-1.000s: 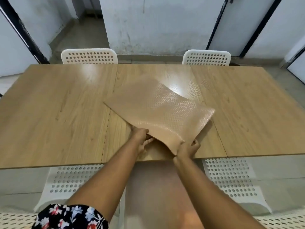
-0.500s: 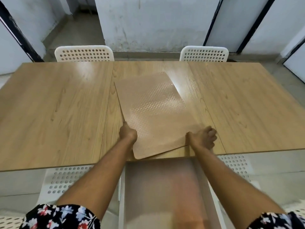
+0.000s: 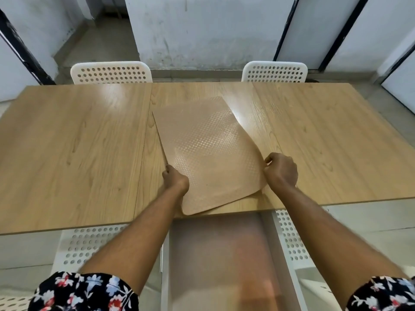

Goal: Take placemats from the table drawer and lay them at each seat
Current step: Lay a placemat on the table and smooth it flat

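A tan placemat (image 3: 208, 151) with a dotted embossed pattern lies on the middle of the wooden table (image 3: 74, 149), slightly skewed, its near corner overhanging the front edge. My left hand (image 3: 176, 179) grips the mat's left edge near the front. My right hand (image 3: 280, 170) pinches its right edge, which curls up a little. Below the table edge the white drawer (image 3: 219, 254) stands pulled out between my forearms; its inside looks blurred and I cannot tell what it holds.
Two white perforated chairs stand at the far side, one on the left (image 3: 111, 72) and one on the right (image 3: 274, 71). More white perforated chair seats (image 3: 89, 243) show under the near edge on both sides of the drawer. Walls and doors lie beyond.
The placemat went from being held up at an angle over the table to lying almost flat on it. My hands moved apart to its left and right edges.
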